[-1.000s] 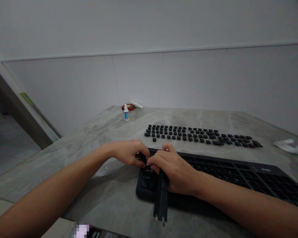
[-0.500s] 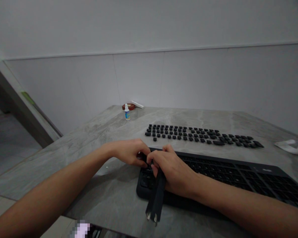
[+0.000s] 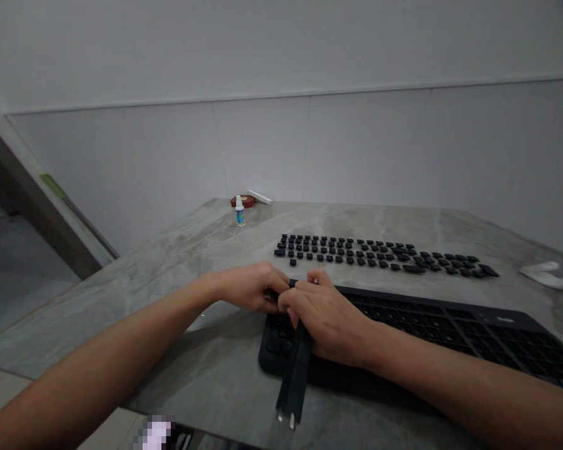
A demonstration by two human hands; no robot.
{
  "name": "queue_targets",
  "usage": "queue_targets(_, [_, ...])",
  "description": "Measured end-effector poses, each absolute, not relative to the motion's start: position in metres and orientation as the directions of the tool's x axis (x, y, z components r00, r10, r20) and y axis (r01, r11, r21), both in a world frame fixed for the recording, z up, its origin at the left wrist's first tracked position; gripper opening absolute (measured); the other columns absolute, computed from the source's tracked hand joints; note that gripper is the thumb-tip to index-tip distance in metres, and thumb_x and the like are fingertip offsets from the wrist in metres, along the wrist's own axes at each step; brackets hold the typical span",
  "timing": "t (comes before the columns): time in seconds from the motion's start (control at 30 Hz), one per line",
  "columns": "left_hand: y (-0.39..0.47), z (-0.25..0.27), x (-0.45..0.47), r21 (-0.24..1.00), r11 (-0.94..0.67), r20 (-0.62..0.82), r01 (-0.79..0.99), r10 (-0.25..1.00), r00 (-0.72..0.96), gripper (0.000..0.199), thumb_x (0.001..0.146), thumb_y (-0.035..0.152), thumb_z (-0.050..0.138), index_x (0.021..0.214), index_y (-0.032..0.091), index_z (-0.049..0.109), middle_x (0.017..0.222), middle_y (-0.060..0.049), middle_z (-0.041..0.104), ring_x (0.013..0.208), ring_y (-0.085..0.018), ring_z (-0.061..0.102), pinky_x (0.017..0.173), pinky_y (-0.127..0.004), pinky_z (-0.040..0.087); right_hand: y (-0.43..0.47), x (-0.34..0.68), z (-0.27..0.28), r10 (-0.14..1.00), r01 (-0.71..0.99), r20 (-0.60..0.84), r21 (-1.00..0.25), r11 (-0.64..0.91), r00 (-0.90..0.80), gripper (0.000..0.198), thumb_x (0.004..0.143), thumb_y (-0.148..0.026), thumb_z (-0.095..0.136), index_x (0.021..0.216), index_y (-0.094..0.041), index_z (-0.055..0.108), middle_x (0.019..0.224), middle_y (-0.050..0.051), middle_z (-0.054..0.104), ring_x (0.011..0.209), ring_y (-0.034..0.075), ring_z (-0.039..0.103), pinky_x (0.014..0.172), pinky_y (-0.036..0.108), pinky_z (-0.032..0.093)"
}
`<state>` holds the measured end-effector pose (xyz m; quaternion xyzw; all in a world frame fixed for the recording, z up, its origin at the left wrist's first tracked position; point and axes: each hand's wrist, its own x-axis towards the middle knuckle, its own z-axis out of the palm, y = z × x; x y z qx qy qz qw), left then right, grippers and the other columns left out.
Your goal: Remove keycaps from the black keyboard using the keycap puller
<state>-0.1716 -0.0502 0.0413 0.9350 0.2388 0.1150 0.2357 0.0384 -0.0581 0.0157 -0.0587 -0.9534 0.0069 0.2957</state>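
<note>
A black keyboard (image 3: 431, 328) lies on the table, with its bare sockets showing where the keycaps are off. My right hand (image 3: 331, 319) is closed around a dark bar-shaped key puller (image 3: 294, 381), whose two metal prongs point down toward the table's near edge. My left hand (image 3: 251, 286) reaches to the keyboard's upper left corner. Its thumb and fingers are pinched together, touching or almost touching the right fingertips. Whatever lies between the left fingers is hidden. A few keys on the lower left of the keyboard show below the hands.
Behind the keyboard, loose black keycaps (image 3: 349, 253) stand in rows on the grey marbled table (image 3: 178, 262). A small spray bottle (image 3: 240, 212) and a reddish-brown case (image 3: 248, 200) are near the wall. White crumpled material (image 3: 551, 275) lies at the right.
Both hands have shifted slightly; the left fingers have closed in and moved a little right toward the right hand. The key puller's pronged end has tilted slightly.
</note>
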Motion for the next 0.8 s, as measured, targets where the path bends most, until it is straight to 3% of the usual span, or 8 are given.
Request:
queue_targets(0.1, [-0.052,0.043,-0.171,0.498,-0.772,0.116,0.396,0.512,0.851,0.009,0.084,0.011,0.061,0.077,0.014,0.066,0.072,-0.001,0.061,0.064,-0.010,0.052,0.061,-0.020,0.040,-0.054,0.041,0.014,0.129,0.121,0.568,-0.053,0.991,-0.813,0.024,0.074,-0.006,0.048,0.096,-0.017,0.046,0.073,-0.001,0.060,0.065,0.016,0.051,0.078,0.034,0.024])
queue_targets(0.23, [-0.053,0.043,-0.172,0.528,-0.750,0.105,0.398,0.522,0.846,0.010,0.084,0.012,0.062,0.088,0.016,0.071,0.079,-0.003,0.066,0.068,-0.011,0.057,0.065,-0.021,0.044,-0.052,0.043,0.014,0.165,0.141,0.607,-0.087,0.986,-0.777,0.020,0.080,-0.006,0.048,0.097,-0.018,0.047,0.076,-0.001,0.060,0.067,0.015,0.052,0.081,0.035,0.026])
queue_targets(0.47, [-0.055,0.049,-0.176,0.547,-0.739,0.076,0.394,0.512,0.856,0.009,0.081,0.008,0.062,0.082,0.014,0.069,0.077,-0.003,0.067,0.066,-0.010,0.056,0.063,-0.020,0.044,-0.051,0.046,0.018,0.174,0.148,0.618,-0.094,0.985,-0.767,0.020,0.080,-0.012,0.053,0.100,-0.017,0.052,0.081,0.001,0.062,0.072,0.016,0.053,0.090,0.040,0.028])
queue_targets(0.6, [-0.056,0.054,-0.178,0.562,-0.727,0.034,0.394,0.496,0.867,0.010,0.079,0.008,0.063,0.079,0.014,0.070,0.076,-0.003,0.068,0.064,-0.010,0.057,0.062,-0.020,0.045,-0.050,0.047,0.018,0.152,0.176,0.595,-0.018,0.984,-0.789,0.002,0.082,-0.018,0.055,0.083,-0.017,0.057,0.070,0.000,0.059,0.071,0.017,0.050,0.089,0.041,0.028])
queue_targets(0.7, [-0.055,0.055,-0.179,0.559,-0.723,0.017,0.406,0.500,0.866,0.010,0.077,0.006,0.063,0.077,0.013,0.071,0.073,-0.003,0.068,0.063,-0.011,0.057,0.062,-0.020,0.045,-0.049,0.047,0.016,0.137,0.196,0.564,0.045,0.980,-0.815,0.015,0.085,-0.020,0.054,0.070,-0.018,0.056,0.064,0.000,0.057,0.069,0.017,0.047,0.088,0.041,0.028])
queue_targets(0.8, [-0.054,0.054,-0.180,0.557,-0.716,0.004,0.421,0.509,0.861,0.011,0.076,0.004,0.063,0.079,0.010,0.072,0.074,-0.005,0.068,0.064,-0.011,0.058,0.063,-0.020,0.045,-0.047,0.044,0.014,0.132,0.193,0.546,0.057,0.979,-0.827,0.017,0.087,-0.020,0.053,0.070,-0.019,0.057,0.066,0.000,0.058,0.069,0.017,0.046,0.088,0.041,0.028])
